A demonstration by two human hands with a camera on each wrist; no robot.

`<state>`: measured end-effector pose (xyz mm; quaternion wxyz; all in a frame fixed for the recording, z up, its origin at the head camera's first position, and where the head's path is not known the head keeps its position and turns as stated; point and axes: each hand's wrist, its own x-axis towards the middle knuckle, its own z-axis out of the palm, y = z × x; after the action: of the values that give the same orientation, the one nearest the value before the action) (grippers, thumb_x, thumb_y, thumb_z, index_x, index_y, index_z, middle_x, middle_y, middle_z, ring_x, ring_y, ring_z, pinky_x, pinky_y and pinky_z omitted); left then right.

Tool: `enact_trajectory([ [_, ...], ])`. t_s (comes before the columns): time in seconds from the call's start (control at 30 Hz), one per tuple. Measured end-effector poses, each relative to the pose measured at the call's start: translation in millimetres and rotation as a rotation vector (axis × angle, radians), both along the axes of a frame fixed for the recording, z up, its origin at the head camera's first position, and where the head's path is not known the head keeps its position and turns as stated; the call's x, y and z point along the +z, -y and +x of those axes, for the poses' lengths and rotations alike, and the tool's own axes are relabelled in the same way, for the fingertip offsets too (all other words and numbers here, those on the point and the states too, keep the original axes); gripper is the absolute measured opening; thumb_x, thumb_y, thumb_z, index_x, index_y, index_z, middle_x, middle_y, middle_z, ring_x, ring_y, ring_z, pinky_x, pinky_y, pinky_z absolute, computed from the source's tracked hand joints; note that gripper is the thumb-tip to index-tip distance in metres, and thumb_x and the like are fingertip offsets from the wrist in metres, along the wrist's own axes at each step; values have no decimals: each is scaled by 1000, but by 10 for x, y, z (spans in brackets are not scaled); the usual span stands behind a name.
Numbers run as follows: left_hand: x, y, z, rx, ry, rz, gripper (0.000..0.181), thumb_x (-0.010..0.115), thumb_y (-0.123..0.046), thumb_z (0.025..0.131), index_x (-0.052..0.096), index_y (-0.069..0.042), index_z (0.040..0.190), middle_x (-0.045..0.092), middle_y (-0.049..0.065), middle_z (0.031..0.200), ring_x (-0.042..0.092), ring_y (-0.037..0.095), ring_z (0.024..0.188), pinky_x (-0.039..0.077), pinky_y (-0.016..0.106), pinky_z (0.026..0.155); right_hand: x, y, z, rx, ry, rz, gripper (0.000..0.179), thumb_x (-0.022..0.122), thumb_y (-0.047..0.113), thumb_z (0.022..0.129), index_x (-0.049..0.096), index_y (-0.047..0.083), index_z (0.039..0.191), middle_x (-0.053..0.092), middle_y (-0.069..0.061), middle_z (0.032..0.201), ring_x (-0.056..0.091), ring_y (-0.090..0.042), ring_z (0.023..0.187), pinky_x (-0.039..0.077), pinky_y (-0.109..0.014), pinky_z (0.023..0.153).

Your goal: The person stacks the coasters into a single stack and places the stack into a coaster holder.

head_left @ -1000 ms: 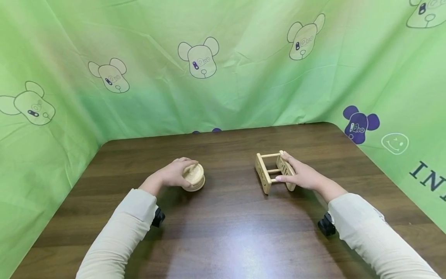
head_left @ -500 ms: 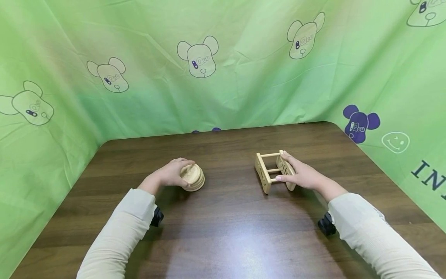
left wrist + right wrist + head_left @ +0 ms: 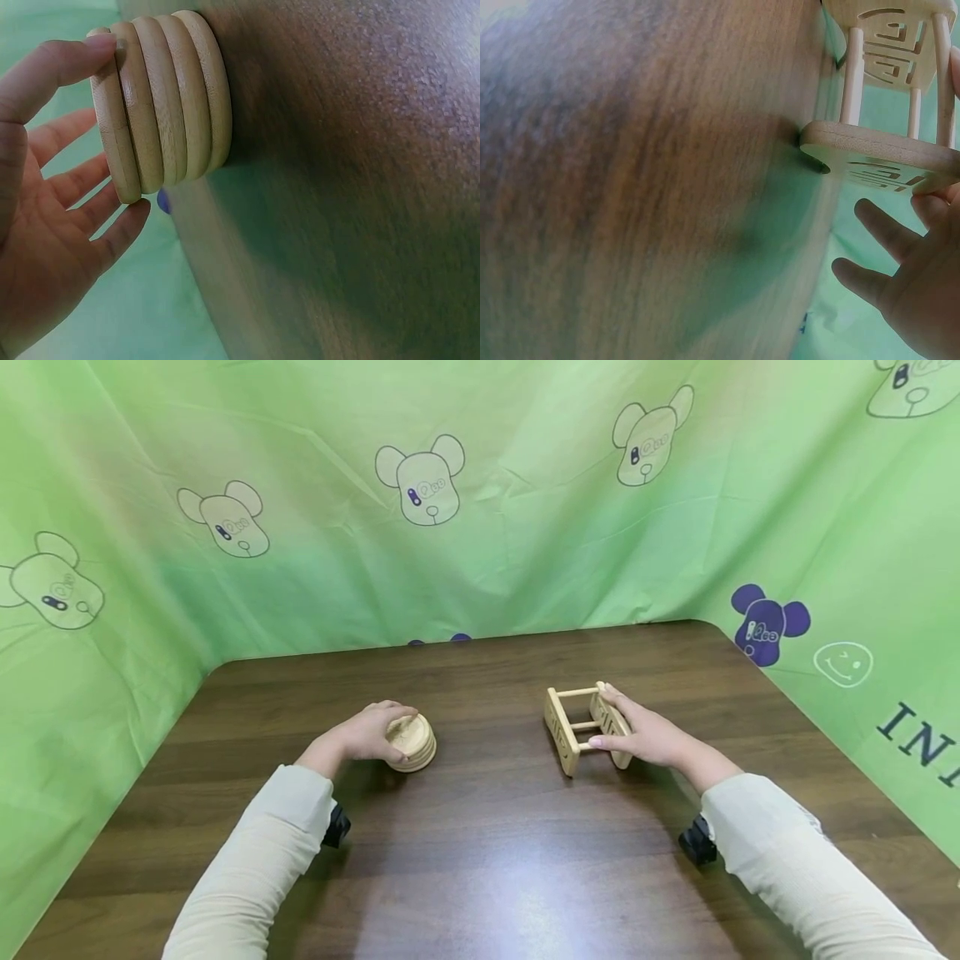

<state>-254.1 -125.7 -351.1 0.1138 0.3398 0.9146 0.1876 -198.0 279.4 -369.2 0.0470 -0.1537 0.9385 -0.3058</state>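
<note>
Several round wooden coasters (image 3: 422, 745) stand in a low stack on the table, left of centre. My left hand (image 3: 366, 733) grips the top of this stack; in the left wrist view the thumb lies on the rim of the uppermost coaster (image 3: 114, 142), with fingers at its far side. The coasters sit slightly out of line. To the right stands a small wooden coaster rack (image 3: 560, 732), two carved side panels joined by round rods. My right hand (image 3: 651, 735) holds its right-hand panel, thumb by the near rod. Two fingers spread away from the panel in the right wrist view.
Both things are on a dark brown wooden table (image 3: 480, 827), with bare tabletop between them. A green cloth (image 3: 510, 560) printed with bear heads hangs behind the table and along both sides.
The upper coasters have slid slightly left with my left hand, showing more of the layered edges. My right hand and the rack keep their place; the head view has shifted a little.
</note>
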Motion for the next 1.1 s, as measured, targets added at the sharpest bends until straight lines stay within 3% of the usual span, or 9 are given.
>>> enact_trajectory([
  [0.27, 6, 2, 7, 11, 23, -3, 68, 68, -19, 65, 42, -4, 126, 41, 17, 122, 33, 34, 112, 32, 43, 85, 0, 6, 3, 3, -15, -3, 87, 61, 40, 76, 13, -2, 136, 9, -25, 139, 18, -42, 121, 17, -51, 95],
  [0.43, 0, 7, 8, 14, 29, 25, 63, 65, -25, 72, 42, -1, 125, 39, 18, 124, 32, 35, 115, 30, 44, 89, 5, 7, 16, -2, -9, -1, 88, 61, 40, 77, 12, -2, 136, 9, -25, 139, 19, -43, 121, 18, -52, 94],
  [0.63, -22, 30, 11, 72, 7, 75, 51, 58, -22, 79, 45, 0, 123, 41, 19, 124, 36, 32, 115, 29, 44, 92, -2, 6, 19, -5, -2, -7, 88, 60, 41, 77, 11, 0, 137, 9, -24, 139, 19, -42, 121, 18, -52, 94],
  [1.1, -83, 79, 67, 145, -12, 156, 44, 60, -17, 78, 51, -1, 118, 48, 18, 117, 41, 31, 110, 31, 42, 90, 7, 6, 16, -15, 3, -8, 88, 61, 41, 76, 13, -1, 137, 9, -24, 139, 17, -42, 121, 17, -52, 95],
])
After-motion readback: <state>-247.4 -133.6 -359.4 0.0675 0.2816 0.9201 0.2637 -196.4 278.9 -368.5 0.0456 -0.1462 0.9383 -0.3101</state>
